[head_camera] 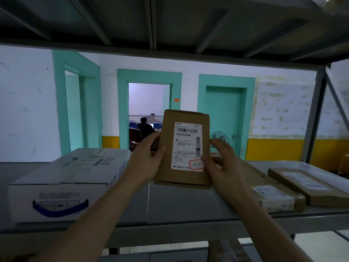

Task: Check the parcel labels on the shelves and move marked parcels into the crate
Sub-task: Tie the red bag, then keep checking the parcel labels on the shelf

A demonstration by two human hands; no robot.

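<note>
A small brown cardboard parcel point(168, 148) is held upright above the grey metal shelf point(179, 207), its white shipping label point(187, 146) facing me. A red-outlined handwritten mark point(196, 164) sits at the label's lower right corner. My left hand point(149, 157) grips the parcel's left edge, thumb on the front. My right hand point(222, 163) holds the right edge, thumb by the red mark, fingers behind the box. No crate is in view.
A large white box with a blue handle point(66, 184) lies on the shelf at left. Two flat brown parcels point(273, 193) point(309, 186) lie at right. Another shelf point(170, 25) hangs overhead. Behind, teal doors and a seated person point(145, 127) in a doorway.
</note>
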